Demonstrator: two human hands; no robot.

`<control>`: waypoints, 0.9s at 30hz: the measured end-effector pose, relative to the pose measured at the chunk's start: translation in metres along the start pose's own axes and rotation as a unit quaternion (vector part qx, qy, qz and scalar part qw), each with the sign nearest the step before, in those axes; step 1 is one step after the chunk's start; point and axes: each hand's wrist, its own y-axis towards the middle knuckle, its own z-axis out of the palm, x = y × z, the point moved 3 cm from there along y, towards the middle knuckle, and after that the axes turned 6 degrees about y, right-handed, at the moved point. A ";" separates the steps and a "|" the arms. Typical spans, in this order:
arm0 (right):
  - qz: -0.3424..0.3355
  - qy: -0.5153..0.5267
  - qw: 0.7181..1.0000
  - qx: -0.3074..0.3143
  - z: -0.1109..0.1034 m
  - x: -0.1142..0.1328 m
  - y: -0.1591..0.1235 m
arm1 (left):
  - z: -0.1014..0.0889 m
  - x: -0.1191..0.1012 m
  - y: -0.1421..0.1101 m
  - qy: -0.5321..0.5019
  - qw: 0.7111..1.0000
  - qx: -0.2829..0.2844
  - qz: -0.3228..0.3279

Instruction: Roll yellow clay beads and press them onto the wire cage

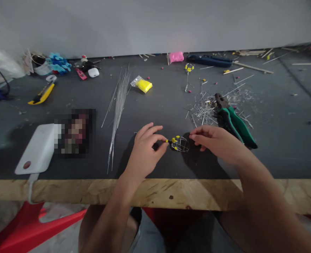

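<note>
My left hand (147,153) pinches the dark, yellow-tipped end of a small wire frame (182,144) between thumb and forefinger, with its other fingers stretched out. The frame is a rounded cage of thin bent wire with several yellow clay blobs near its left end. Close to the cage's right side is my right hand (210,140), its thumb and forefinger brought together. Whatever lies between those fingertips is too small to make out. Beyond my right hand rest green-and-black pliers (236,123), beside a heap of cut wire bits (204,110).
A bundle of long straight wires (120,98) lies left of my hands. Behind are a yellow clay packet (144,85), a pink clay packet (176,57) and another small wire piece (187,79). Farther left lie a yellow utility knife (43,93) and a white device (38,147) with a cable.
</note>
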 end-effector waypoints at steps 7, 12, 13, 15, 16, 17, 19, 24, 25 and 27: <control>-0.002 0.002 1.000 0.028 0.012 0.006 0.002 | 0.012 -0.006 0.006 0.026 0.998 0.057 -0.013; -0.003 -0.007 0.999 0.037 0.016 0.009 0.001 | 0.013 -0.009 0.011 0.045 0.997 0.057 -0.027; -0.001 -0.007 0.999 0.035 0.016 0.009 0.000 | 0.012 -0.009 0.011 0.047 0.997 0.056 -0.028; 0.001 -0.009 0.999 0.032 0.015 0.009 0.000 | 0.010 -0.009 0.011 0.052 0.997 0.058 -0.029; -0.001 -0.010 0.999 0.031 0.015 0.009 0.000 | 0.010 -0.009 0.010 0.054 0.996 0.059 -0.030; -0.004 -0.011 0.999 0.030 0.015 0.009 0.001 | 0.009 -0.008 0.010 0.056 0.996 0.060 -0.031; -0.007 -0.012 0.999 0.028 0.015 0.009 0.001 | 0.009 -0.008 0.009 0.062 0.996 0.060 -0.036; -0.002 -0.013 1.000 0.025 0.015 0.010 0.002 | 0.010 -0.008 0.010 0.085 0.992 0.081 -0.054; 0.001 -0.011 1.000 0.024 0.015 0.010 0.002 | 0.010 -0.008 0.010 0.089 0.991 0.086 -0.059; 0.006 -0.006 1.000 0.022 0.015 0.011 0.002 | 0.009 -0.009 0.010 0.092 0.989 0.094 -0.063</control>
